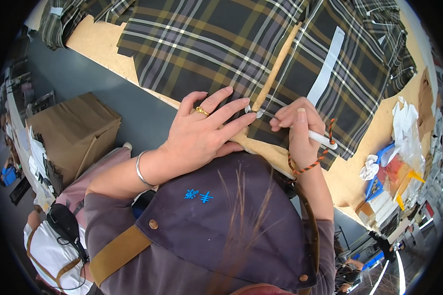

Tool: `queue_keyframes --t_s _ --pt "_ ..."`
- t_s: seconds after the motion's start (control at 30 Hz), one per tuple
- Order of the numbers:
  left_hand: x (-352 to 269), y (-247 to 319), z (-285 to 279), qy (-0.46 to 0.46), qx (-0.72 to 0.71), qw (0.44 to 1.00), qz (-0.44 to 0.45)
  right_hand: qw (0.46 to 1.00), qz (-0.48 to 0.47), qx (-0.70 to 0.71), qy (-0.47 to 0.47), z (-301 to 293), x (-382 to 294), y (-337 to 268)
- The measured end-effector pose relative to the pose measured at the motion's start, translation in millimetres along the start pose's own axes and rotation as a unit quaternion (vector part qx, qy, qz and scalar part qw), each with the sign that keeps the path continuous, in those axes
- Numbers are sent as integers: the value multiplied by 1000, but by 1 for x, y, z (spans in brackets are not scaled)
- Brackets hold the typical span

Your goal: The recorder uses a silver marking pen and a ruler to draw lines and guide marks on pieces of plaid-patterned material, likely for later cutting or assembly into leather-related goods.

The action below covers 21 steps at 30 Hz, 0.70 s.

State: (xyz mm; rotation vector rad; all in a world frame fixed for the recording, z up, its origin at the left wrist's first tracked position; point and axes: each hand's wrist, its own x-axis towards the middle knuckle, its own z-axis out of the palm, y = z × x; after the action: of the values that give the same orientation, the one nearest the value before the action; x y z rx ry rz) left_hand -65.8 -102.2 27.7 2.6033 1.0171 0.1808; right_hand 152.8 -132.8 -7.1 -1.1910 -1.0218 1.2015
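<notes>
My left hand [206, 129] lies palm down with fingers spread on a dark plaid fabric panel [192, 48], at its near edge. Its index fingertip is beside small white bits [259, 114] at the near end of a narrow tan gap [277, 70]. A second plaid panel [317, 55] lies right of that gap. My right hand [302, 125] grips a slim tool with a white handle [323, 140], its thin front part directed at the white bits. I cannot tell the exact kind of tool. An orange-and-black cord [312, 166] runs from its handle around my right wrist.
A pale strip [326, 66] lies on the right panel. More plaid pieces [387, 44] lie at the far right. Right of the tan tabletop [349, 184] is a blue bin [374, 184] with scraps. A brown paper-covered box [74, 129] stands left; another person [55, 247] is behind it.
</notes>
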Motion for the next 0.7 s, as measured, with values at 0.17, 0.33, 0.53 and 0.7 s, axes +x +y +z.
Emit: queue_keyframes --t_s 0.17,0.33,0.53,0.7 --pt "-1 2 1 9 5 1000 -5 990 -18 -134 -49 -4 2 4" --pt "-1 3 1 2 -2 1000 -13 987 -21 -145 -62 -6 -2 5" --pt "-2 0 4 11 1 1000 -3 999 14 41 -14 -8 -4 6" --pt "-4 0 4 13 -5 1000 -7 979 -78 -169 -82 -6 -2 2"
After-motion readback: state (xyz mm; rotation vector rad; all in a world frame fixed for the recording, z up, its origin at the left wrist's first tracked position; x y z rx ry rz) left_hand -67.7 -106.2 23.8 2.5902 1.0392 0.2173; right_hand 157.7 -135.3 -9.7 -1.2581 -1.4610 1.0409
